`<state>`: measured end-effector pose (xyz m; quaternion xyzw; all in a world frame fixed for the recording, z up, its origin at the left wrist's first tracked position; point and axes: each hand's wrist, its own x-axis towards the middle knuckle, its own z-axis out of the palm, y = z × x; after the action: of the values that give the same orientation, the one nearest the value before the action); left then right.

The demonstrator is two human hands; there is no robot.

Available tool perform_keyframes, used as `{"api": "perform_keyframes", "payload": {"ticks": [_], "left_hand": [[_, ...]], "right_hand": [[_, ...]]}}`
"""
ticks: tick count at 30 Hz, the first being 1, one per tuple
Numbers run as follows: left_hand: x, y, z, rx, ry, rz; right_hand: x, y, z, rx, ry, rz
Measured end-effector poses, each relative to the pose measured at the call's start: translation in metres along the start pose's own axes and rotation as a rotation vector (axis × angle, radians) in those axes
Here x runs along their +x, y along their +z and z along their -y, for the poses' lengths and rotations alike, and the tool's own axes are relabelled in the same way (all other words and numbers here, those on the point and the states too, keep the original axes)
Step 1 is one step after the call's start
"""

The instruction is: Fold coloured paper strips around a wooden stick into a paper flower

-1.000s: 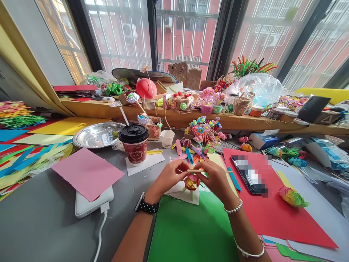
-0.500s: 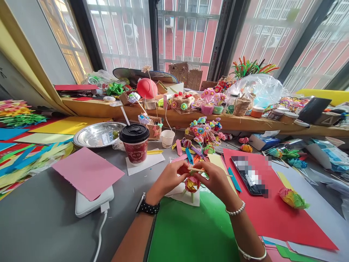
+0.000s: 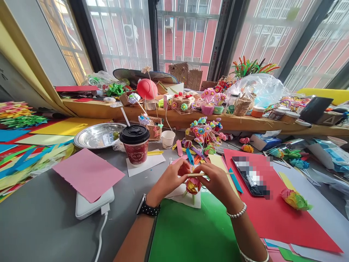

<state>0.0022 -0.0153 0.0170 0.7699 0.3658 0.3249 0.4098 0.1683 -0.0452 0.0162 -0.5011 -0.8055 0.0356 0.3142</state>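
My right hand (image 3: 215, 178) is closed around a thin wooden stick (image 3: 218, 174), which lies roughly level and pokes out past the fingers on the right. At the stick's left end, the thumb and fingers of my left hand (image 3: 173, 178) are pinched together; what sits between them is too small and hidden to name. Just under the fingertips is a pink and yellow paper flower (image 3: 193, 186) with green strips hanging below it. A white paper sheet (image 3: 195, 202) lies beneath the flower, partly over a green board (image 3: 191, 229).
A lidded cup (image 3: 135, 145) with a straw stands left of my hands, near a metal plate (image 3: 81, 140). Pink paper (image 3: 89, 174) covers part of a white power bank (image 3: 94, 209). On the right, red paper (image 3: 261, 218) carries a phone (image 3: 249, 178) and another paper flower (image 3: 296, 199).
The stick has turned from slanting to nearly level between my hands. My hands keep almost the same place over the paper flower; the whole view has shifted slightly.
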Motion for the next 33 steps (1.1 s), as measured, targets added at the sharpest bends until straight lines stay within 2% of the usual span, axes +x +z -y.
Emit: {"api": "perform_keyframes", "payload": {"ticks": [5, 9, 16, 20, 27, 33], "left_hand": [[-0.003, 0.0, -0.006, 0.054, 0.07, -0.006], [-0.005, -0.002, -0.008, 0.008, 0.088, -0.011], [-0.006, -0.005, -0.007, -0.029, 0.056, -0.047], [-0.005, -0.008, -0.011, -0.159, 0.009, -0.034], [-0.003, -0.006, -0.005, -0.275, -0.031, 0.087], [-0.003, -0.004, -0.007, -0.266, -0.015, 0.055]], "right_hand": [[-0.001, -0.008, 0.002, 0.022, -0.001, 0.041], [-0.003, -0.013, 0.004, 0.052, -0.021, 0.034], [-0.003, -0.013, 0.006, 0.029, -0.074, 0.018], [-0.003, -0.015, 0.007, 0.11, -0.066, -0.042], [-0.003, -0.016, 0.005, 0.21, 0.045, -0.231], [-0.003, -0.013, 0.001, 0.181, 0.097, -0.162]]}}
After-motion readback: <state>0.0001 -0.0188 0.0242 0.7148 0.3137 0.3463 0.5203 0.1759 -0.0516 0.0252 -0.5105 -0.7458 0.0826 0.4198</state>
